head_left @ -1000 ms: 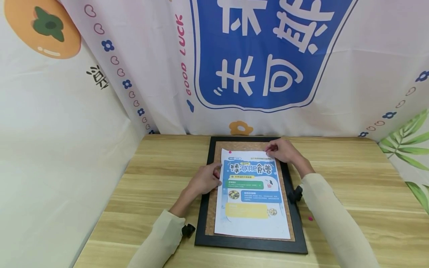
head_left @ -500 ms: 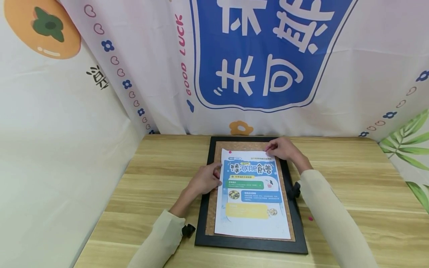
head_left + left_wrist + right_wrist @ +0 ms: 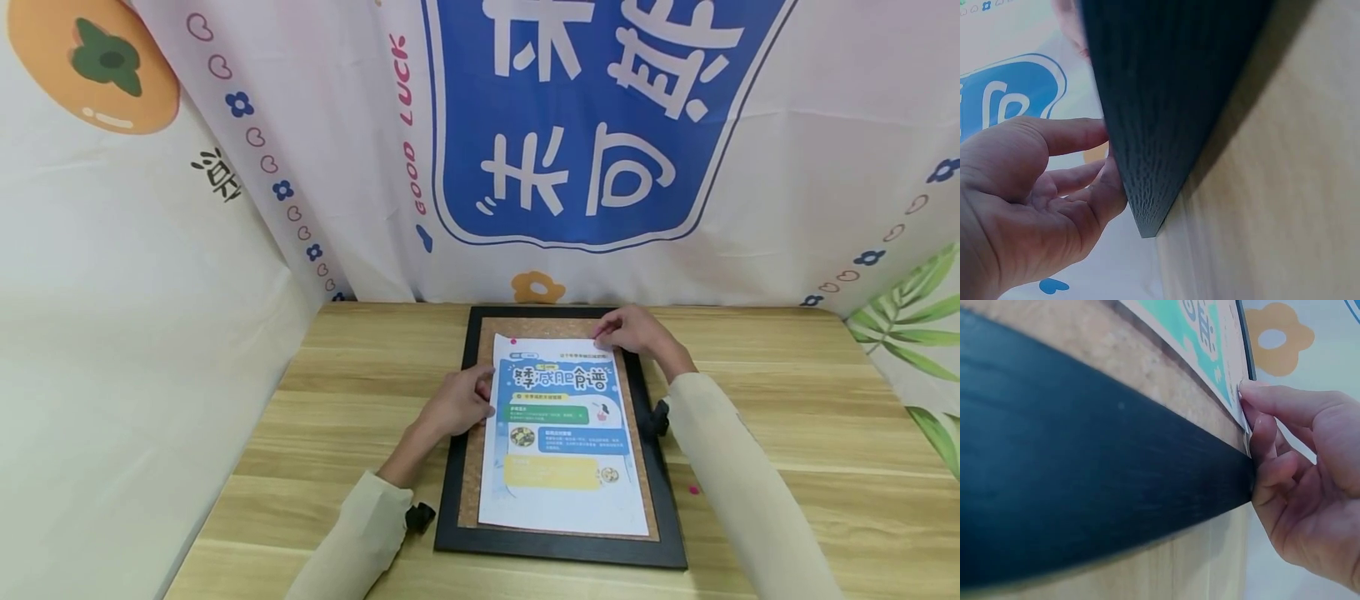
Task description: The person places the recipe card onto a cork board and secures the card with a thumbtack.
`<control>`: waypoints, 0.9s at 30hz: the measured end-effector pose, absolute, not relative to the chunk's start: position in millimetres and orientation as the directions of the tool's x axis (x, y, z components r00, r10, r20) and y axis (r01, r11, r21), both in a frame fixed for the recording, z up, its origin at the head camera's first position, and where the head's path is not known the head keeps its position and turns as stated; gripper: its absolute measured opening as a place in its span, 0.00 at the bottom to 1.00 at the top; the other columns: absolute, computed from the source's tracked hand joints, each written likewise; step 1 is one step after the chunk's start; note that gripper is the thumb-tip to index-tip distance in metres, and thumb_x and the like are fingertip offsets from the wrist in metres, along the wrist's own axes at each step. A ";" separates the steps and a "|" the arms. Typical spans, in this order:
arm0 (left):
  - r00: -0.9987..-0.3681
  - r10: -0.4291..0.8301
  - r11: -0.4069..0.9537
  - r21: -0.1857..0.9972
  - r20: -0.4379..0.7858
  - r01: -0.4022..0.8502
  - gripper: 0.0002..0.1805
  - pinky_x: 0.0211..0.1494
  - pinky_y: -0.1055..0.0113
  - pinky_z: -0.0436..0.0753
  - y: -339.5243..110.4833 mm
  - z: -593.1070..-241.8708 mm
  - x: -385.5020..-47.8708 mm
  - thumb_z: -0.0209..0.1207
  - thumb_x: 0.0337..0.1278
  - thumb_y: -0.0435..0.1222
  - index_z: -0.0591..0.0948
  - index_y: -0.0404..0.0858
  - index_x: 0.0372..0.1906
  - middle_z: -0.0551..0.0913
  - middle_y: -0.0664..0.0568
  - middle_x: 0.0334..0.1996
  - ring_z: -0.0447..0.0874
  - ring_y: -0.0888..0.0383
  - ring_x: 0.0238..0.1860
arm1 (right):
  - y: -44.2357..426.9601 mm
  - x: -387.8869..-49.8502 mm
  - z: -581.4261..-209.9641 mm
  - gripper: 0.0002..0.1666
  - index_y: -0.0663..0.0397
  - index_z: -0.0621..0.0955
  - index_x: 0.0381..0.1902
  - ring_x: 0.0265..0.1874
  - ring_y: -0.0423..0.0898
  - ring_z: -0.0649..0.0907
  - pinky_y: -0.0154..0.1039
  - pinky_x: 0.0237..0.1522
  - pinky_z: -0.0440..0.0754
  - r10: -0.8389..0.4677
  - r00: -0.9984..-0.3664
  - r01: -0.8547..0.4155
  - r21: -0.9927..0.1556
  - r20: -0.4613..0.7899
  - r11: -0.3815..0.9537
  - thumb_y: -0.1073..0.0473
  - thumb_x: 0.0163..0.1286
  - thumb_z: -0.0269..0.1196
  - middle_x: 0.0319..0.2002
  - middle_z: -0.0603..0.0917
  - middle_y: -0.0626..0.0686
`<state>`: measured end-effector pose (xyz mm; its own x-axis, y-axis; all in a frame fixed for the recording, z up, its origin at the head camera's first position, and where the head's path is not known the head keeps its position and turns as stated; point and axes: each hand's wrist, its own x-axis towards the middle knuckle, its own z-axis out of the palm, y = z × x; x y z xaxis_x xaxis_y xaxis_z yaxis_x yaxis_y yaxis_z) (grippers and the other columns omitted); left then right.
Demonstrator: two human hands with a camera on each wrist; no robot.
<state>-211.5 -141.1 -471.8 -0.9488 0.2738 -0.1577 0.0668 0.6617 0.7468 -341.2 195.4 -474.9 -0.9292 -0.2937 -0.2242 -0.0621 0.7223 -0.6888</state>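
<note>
A printed sheet (image 3: pixel 562 510) lies slightly tilted on a cork board (image 3: pixel 471 479) with a black frame (image 3: pixel 562 546). One pink pin (image 3: pixel 513 341) sits at the sheet's upper left corner. At its upper right corner, the right hand (image 3: pixel 637 331) pinches a small pink pin (image 3: pixel 597 332) between thumb and fingers. The left hand (image 3: pixel 456 402) rests at the sheet's left edge, fingers relaxed and bent. In the left wrist view, the frame's side (image 3: pixel 1154 94) hides what the left fingertips (image 3: pixel 1105 134) touch. The right wrist view has the right hand (image 3: pixel 1316 475) at the sheet's corner (image 3: pixel 1229 403).
Another pink pin (image 3: pixel 693 490) lies on the wooden table (image 3: pixel 337 400), right of the frame. A printed cloth (image 3: pixel 360 167) hangs behind the table's back edge, and pale cloth (image 3: pixel 150 333) hangs along the left side. Black wrist devices are strapped to both sleeves.
The right forearm and wrist have shifted slightly left, while its fingers stay at the upper right corner. The left hand and the sheet keep their places.
</note>
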 end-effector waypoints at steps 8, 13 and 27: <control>-0.951 0.262 0.671 0.739 -0.164 0.057 0.38 0.32 0.67 0.85 -140.1 -472.3 -211.4 0.67 0.63 0.21 0.71 0.32 0.78 0.81 0.46 0.39 0.84 0.58 0.29 | 197.2 -344.6 -475.8 0.13 0.53 0.91 0.54 0.52 0.57 0.79 0.51 0.59 0.79 -0.291 -0.927 -0.051 -0.689 -0.237 0.723 0.58 0.75 0.70 0.55 0.88 0.61; -0.950 0.262 0.667 0.743 -0.170 0.051 0.38 0.32 0.67 0.85 -139.2 -473.2 -210.7 0.67 0.63 0.21 0.71 0.33 0.78 0.81 0.46 0.39 0.84 0.58 0.29 | 196.4 -346.5 -474.4 0.13 0.53 0.90 0.55 0.54 0.57 0.79 0.54 0.62 0.79 -0.274 -0.920 -0.015 -0.674 -0.280 0.739 0.58 0.76 0.69 0.57 0.88 0.61; -0.949 0.260 0.654 0.756 -0.177 0.038 0.39 0.32 0.67 0.85 -140.9 -473.2 -212.0 0.67 0.63 0.20 0.70 0.32 0.79 0.81 0.45 0.40 0.84 0.57 0.29 | 188.0 -346.0 -472.8 0.13 0.52 0.91 0.54 0.51 0.56 0.80 0.50 0.58 0.79 -0.226 -0.931 0.011 -0.640 -0.287 0.769 0.57 0.76 0.67 0.54 0.89 0.59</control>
<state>-212.0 -140.9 -473.2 -0.9493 0.2597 -0.1772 0.0377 0.6535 0.7560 -346.0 188.0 -472.8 -0.9308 -0.2258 -0.2874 0.0111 0.7685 -0.6397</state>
